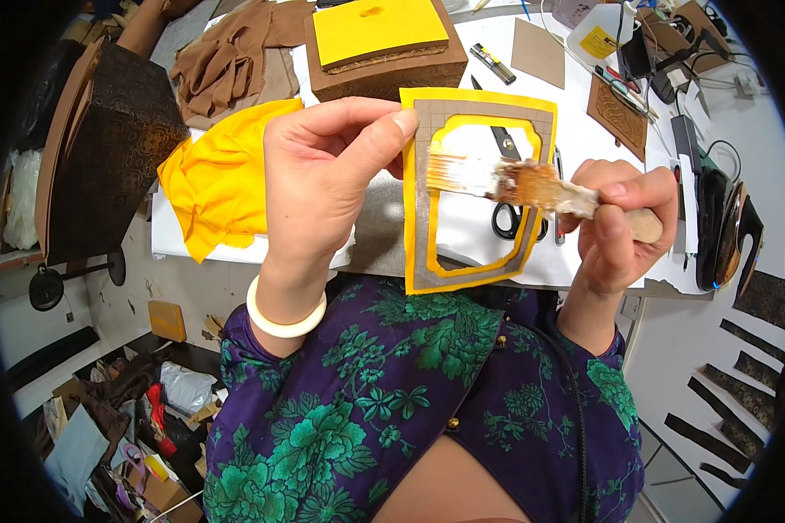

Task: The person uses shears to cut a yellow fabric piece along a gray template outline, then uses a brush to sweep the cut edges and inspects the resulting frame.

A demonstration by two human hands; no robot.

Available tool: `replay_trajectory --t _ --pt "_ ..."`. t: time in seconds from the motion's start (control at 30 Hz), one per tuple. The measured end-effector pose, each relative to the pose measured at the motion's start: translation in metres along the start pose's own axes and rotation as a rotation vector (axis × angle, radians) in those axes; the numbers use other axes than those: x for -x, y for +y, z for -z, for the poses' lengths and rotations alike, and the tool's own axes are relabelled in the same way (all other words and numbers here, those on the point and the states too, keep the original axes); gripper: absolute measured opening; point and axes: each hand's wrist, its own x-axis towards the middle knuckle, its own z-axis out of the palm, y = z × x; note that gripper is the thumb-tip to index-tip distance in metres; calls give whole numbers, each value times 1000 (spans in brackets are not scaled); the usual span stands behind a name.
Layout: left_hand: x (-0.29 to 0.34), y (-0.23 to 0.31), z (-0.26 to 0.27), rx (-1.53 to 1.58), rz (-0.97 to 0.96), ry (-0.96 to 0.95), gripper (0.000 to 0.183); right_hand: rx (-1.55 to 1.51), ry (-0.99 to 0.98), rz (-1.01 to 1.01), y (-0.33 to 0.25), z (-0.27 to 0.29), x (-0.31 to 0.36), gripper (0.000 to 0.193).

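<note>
My left hand [318, 174] pinches the upper left edge of a grey card frame [421, 244] between thumb and fingers. Yellow fabric [478, 94] borders the card along its outer and inner edges, and the frame's middle is an opening with scalloped corners. Gripped in my right hand [626, 218] is a flat brush [532, 185] with a rounded wooden handle, crusted with white and brown residue. Its pale bristles reach across the opening to the frame's left side; whether they touch it I cannot tell. Black-handled scissors [504, 221] show through the opening, partly hidden by brush and frame.
Crumpled yellow cloth [231, 170] and brown cloth [222, 65] lie left on the white-covered table. Behind the frame stands a brown box [384, 78] with a yellow top. A white bottle [595, 30] and an embossed brown panel [617, 113] are at right; a dark patterned box [105, 148] is far left.
</note>
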Motion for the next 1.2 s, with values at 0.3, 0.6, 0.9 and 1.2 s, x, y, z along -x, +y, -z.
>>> replay_trajectory --t 0.3,0.6,0.9,1.2 --pt "5 -1 2 -46 -5 28 9 115 -53 -5 -7 -4 1 12" --pt "-7 -10 7 -88 105 103 10 393 255 88 38 28 -153 21" --pt "-10 -12 26 -12 84 137 11 1126 90 79 183 19 -256 30" --pt "-13 -10 33 -10 54 185 10 1142 95 192 177 22 -253 31"
